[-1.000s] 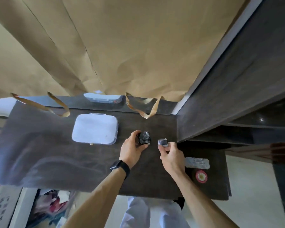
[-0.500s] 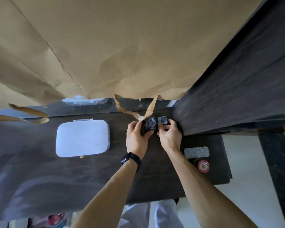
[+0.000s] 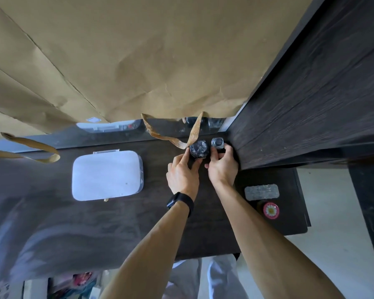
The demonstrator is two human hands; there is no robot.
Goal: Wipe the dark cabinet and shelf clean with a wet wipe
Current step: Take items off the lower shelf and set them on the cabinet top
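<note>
The dark wooden shelf top (image 3: 117, 223) runs across the view, and the dark cabinet side (image 3: 311, 104) rises at the right. My left hand (image 3: 183, 175) grips a round dark jar (image 3: 198, 148) standing at the shelf's back. Right beside it, my right hand (image 3: 222, 167) holds a smaller dark-lidded jar (image 3: 217, 142) close to the cabinet corner. Both jars rest on the shelf near the back wall. No wet wipe shows in either hand.
A white lidded box (image 3: 107, 174) lies left of my hands. A grey textured pad (image 3: 261, 191) and a red-lidded jar (image 3: 271, 210) sit on the shelf's right end. Large brown paper bags (image 3: 160, 61) with ribbon handles hang over the back.
Both hands have pushed the two jars from mid-shelf back toward the wall and the cabinet corner. The camera has moved closer.
</note>
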